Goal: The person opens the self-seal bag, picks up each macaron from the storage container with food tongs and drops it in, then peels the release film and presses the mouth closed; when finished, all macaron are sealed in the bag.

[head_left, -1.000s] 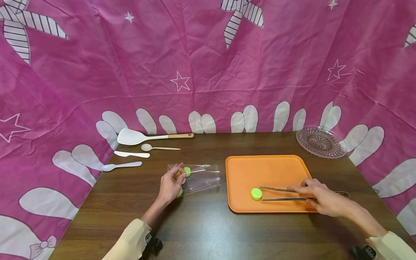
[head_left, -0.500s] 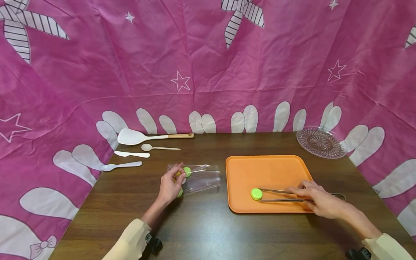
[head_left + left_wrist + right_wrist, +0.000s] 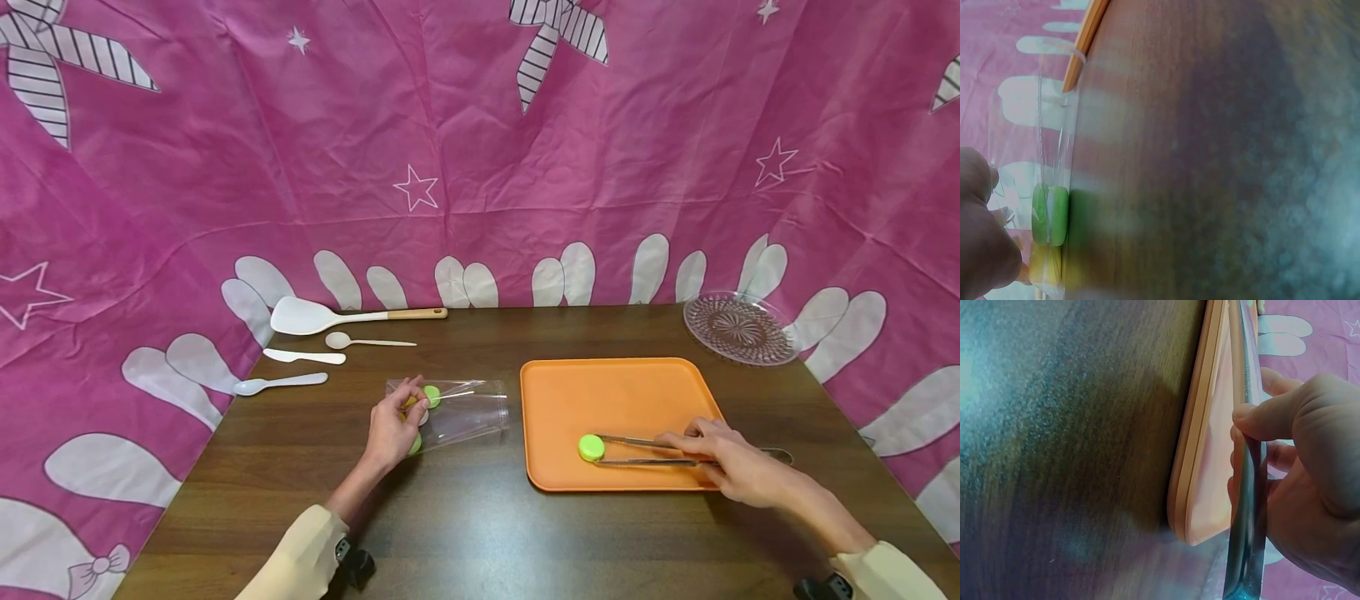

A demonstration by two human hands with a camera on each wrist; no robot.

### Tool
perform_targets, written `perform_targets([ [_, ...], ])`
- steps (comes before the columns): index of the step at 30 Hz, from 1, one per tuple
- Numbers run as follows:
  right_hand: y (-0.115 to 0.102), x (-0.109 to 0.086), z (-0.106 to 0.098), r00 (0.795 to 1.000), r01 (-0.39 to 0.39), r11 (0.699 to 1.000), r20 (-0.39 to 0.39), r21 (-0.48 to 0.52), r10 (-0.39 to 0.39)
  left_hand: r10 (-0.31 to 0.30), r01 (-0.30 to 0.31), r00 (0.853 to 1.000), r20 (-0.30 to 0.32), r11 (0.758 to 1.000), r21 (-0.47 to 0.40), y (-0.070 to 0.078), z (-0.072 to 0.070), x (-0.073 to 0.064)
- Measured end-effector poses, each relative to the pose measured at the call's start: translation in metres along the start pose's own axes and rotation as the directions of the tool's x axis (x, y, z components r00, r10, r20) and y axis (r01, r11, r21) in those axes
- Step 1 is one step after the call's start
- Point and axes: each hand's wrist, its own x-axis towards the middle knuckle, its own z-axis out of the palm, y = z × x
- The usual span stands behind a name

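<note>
My left hand [image 3: 393,425] pinches the film of a clear plastic bag [image 3: 476,412] lying on the table. Inside the bag are a green macaron [image 3: 1060,215] and a yellow macaron [image 3: 1045,265]; another green piece [image 3: 416,444] shows below my fingers, partly hidden. My right hand [image 3: 738,462] grips metal tongs [image 3: 645,462] with thumb and fingers over the orange tray [image 3: 607,392]. At the tray's left end lies a green macaron [image 3: 592,447], with the tong tips at its right side, one near its upper edge and one near its lower. The right wrist view shows the tongs' shaft [image 3: 1247,519] under my thumb.
Along the table's left side lie a white spatula [image 3: 300,317] with a wooden handle, a small spoon [image 3: 339,340], a white knife [image 3: 303,357] and a white spoon [image 3: 281,382]. A clear patterned plate [image 3: 742,329] stands at the back right, before a pink curtain [image 3: 480,167].
My right hand and the tongs have shifted slightly left, bringing the tips closer alongside the macaron on the tray. My left hand and the bag have stayed in place.
</note>
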Motion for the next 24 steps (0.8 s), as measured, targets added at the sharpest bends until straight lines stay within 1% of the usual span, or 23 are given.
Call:
perform_targets([
  [8, 0.002, 0.002, 0.002, 0.999, 0.033, 0.999, -0.042, -0.022, -0.034, -0.01, 0.01, 1.0, 0.004, 1.0, 0.002, 0.0, 0.0, 0.0],
  [12, 0.003, 0.003, 0.003, 0.998, 0.042, 0.999, -0.053, -0.032, -0.044, -0.005, 0.005, 1.0, 0.004, 1.0, -0.001, 0.001, 0.0, 0.0],
  [16, 0.001, 0.005, 0.004, 0.998, 0.023, 1.0, -0.051, -0.017, -0.023, 0.002, -0.002, 1.0, 0.005, 1.0, -0.005, 0.001, 0.0, 0.0],
  [19, 0.0, 0.008, 0.006, 0.999, -0.008, 1.0, -0.047, -0.011, 0.007, 0.004, -0.004, 1.0, 0.005, 1.0, -0.006, 0.001, 0.0, 0.0],
  [24, -0.002, 0.018, 0.011, 0.999, -0.033, 0.998, -0.045, -0.054, 0.03, 0.006, -0.006, 1.0, 0.006, 1.0, -0.004, 0.001, 0.0, -0.001],
])
